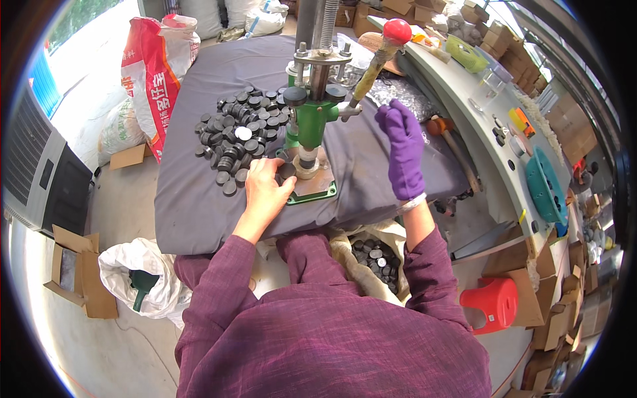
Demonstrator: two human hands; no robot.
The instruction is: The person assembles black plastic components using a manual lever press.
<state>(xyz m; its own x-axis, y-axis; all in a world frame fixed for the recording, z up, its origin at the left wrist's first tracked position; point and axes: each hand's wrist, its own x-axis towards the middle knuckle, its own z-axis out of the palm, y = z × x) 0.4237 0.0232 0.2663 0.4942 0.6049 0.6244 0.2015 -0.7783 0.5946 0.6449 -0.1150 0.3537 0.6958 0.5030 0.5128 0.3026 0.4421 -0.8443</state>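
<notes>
A green hand press point(310, 126) stands on the cloth-covered table, with a red-knobbed lever point(373, 66) rising to its right. My bare left hand point(265, 189) is at the left of the press base, thumb and fingers closed on a black round cap point(286, 170) beside the metal seat point(307, 171) under the ram. My right hand point(402, 149), in a purple glove, is raised to the right of the lever, apart from it, with fingers stretched upward and nothing visible in them. Behind my left hand lies a pile of black caps point(232, 136); one shows a white face point(243, 133).
A hammer point(458, 149) lies at the table's right edge. Below the front edge sits a sack point(345, 255) of black caps. A white sack point(126, 265) with a green scoop stands lower left, a red stool point(494, 305) lower right. A bench point(474, 86) runs along the right.
</notes>
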